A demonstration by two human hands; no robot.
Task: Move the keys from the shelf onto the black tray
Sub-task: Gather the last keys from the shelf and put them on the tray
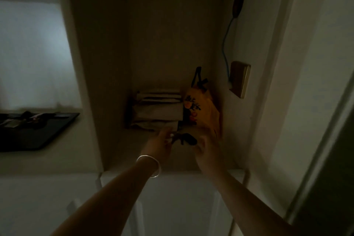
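Reaching into the dim shelf (153, 159), left hand (160, 144) pinches the keys (184, 138); right hand (206, 146) hovers open beside them.

Black tray (57, 126), dark keys (186, 139), orange flower-patterned bag (203, 113), silver bangle (151, 165).

The shelf (118, 151) bears keys (184, 138), stacked boxes (159, 111) and an orange bag (203, 113).

I see keys (184, 138) on shelf (134, 151) | my left hand (159, 144) touching keys' left | right hand (206, 146) just right of keys | stack (158, 110) behind keys | bag (203, 113) behind-right of keys | tray (36, 132) well left of keys
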